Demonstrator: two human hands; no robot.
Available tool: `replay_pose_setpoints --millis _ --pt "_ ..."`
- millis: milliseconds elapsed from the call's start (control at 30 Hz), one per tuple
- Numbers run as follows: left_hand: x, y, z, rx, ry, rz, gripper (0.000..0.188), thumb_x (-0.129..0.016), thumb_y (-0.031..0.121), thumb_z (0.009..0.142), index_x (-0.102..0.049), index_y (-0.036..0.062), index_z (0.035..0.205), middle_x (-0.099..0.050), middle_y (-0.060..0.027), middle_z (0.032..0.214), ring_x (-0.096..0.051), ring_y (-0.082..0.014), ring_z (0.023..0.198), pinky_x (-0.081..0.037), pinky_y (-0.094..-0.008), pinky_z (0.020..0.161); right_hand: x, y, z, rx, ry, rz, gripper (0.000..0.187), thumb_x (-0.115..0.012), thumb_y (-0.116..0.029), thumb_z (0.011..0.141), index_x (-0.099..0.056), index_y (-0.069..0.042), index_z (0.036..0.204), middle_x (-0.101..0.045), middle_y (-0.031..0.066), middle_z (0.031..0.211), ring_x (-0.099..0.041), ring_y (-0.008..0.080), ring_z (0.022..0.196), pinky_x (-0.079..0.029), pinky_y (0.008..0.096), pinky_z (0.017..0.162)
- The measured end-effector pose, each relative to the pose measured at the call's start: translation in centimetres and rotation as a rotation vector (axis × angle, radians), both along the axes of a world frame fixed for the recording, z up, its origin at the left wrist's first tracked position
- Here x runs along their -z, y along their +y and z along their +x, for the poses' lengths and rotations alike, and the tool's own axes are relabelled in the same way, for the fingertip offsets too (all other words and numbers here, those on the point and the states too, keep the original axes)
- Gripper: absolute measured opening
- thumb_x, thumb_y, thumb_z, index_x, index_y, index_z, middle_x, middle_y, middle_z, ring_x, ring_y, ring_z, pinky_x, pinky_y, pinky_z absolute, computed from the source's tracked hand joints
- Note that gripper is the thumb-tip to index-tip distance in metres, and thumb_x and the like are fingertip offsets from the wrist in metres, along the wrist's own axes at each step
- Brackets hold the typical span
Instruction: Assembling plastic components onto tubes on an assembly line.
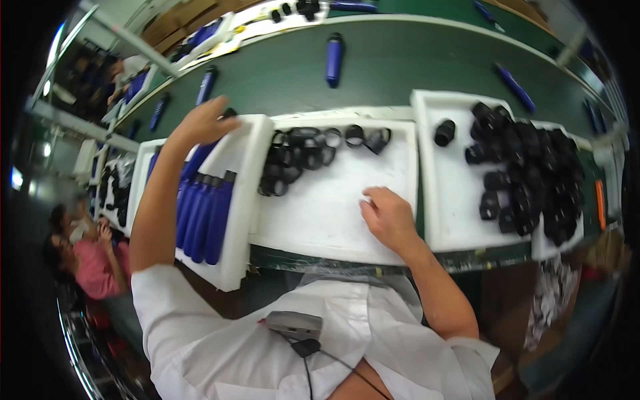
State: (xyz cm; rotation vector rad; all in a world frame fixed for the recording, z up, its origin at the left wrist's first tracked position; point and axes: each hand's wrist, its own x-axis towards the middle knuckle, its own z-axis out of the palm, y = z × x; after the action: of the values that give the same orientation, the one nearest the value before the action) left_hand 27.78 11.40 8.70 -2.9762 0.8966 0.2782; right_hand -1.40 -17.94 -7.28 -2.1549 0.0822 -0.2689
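Observation:
My left hand reaches over the left white foam tray, its fingers closed round a blue tube. A black end shows past the fingertips; the hand hides part of the tube. Below it, several blue tubes with black ends lie side by side in that tray. Over the middle white foam tray is my right hand, fingers loosely curled and apart, with nothing visible in them. Short black ring-like caps are grouped in that tray's far left part, some further along its back edge.
To the right, another white foam tray holds a heap of black caps. Blue tubes lie spaced along the green surface beyond the trays. An orange strip is at far right. Other people sit at left.

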Motion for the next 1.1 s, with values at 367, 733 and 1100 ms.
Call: replay_pose_setpoints --millis 367,733,1100 --pt "1.6 3.5 -5.2 -0.004 -0.443 -0.580 0.052 -0.074 0.009 0.084 -0.055 0.0045 0.132 -0.064 -0.0189 0.112 -0.062 -0.0364 0.104 -0.049 -0.0398 0.092 -1.5 -2.0 5.7 0.332 -0.084 -0.259 0.023 -0.061 -0.014 0.088 -0.068 0.001 0.104 -0.069 0.0270 0.093 -0.068 0.0426 0.088 -0.054 0.0500 0.080" --pt "-3.9 -6.7 -22.2 0.193 0.216 -1.420 0.060 -0.082 0.018 0.086 -0.055 0.0037 0.138 -0.065 -0.0062 0.106 -0.061 -0.0119 0.091 -0.052 -0.0271 0.081 -3.4 2.0 11.7 0.085 0.124 -0.632 0.012 -0.061 -0.007 0.082 -0.071 -0.001 0.078 -0.072 0.0205 0.083 -0.071 0.0383 0.081 -0.057 0.0466 0.074" --pt "7.9 -6.2 -25.2 -0.161 0.387 -1.362 0.047 -0.076 0.015 0.088 -0.054 0.0019 0.128 -0.060 -0.0047 0.103 -0.057 -0.0118 0.089 -0.047 -0.0270 0.081 -3.2 -0.7 3.9 0.154 0.119 0.345 0.023 -0.071 -0.019 0.091 -0.074 0.003 0.097 -0.071 0.0100 0.077 -0.069 0.0150 0.071 -0.055 0.0303 0.064"
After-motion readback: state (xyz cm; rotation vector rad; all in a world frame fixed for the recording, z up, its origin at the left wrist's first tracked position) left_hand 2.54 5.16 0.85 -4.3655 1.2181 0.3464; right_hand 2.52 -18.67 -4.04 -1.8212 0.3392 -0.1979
